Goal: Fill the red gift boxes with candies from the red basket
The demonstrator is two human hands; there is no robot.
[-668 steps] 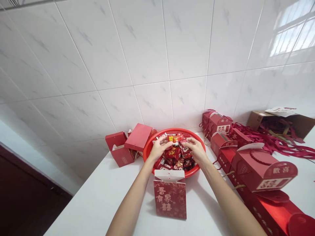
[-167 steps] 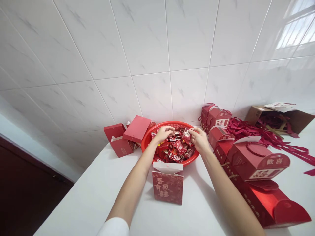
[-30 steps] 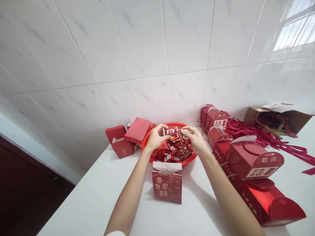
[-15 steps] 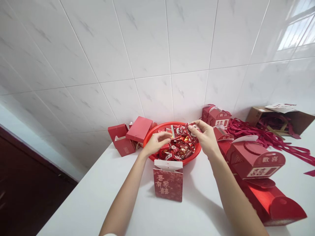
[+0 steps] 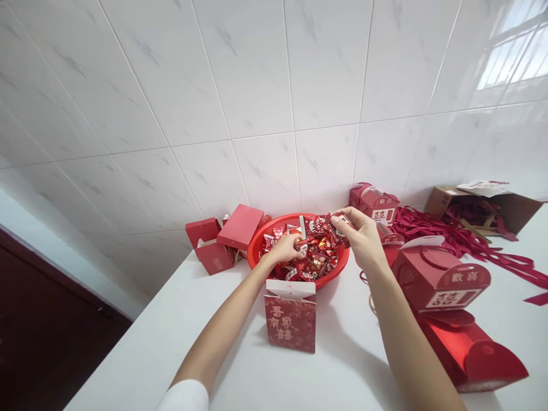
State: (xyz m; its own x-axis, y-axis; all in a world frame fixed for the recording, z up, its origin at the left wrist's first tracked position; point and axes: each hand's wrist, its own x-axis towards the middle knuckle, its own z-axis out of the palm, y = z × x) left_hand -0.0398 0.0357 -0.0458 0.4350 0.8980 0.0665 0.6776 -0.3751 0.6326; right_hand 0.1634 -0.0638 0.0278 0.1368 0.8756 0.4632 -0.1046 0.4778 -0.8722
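A red plastic basket (image 5: 252, 251) holds a heap of red and gold wrapped candies (image 5: 319, 262). Above its right side, my right hand (image 5: 359, 234) pinches red candy packets (image 5: 317, 226) printed with white characters. My left hand (image 5: 286, 249) is down in the basket, its thumb and fingers closed round a wrapped candy (image 5: 302, 249) that is partly hidden. In front of the basket a red paper gift box (image 5: 291, 325) with gold characters stands upright, its white top flaps raised.
Two red boxes (image 5: 217, 257) sit left of the basket. On the right are red handled boxes (image 5: 440, 279), a shiny red box (image 5: 475, 354), magenta ribbons (image 5: 422, 228) and a cardboard box (image 5: 524, 208). A tiled wall (image 5: 257, 85) backs the white table (image 5: 171, 337).
My left hand has moved right and deeper into the candies, closing on one. My right hand stays above the basket's right side, with the packets shifted slightly. The view has shifted a little.
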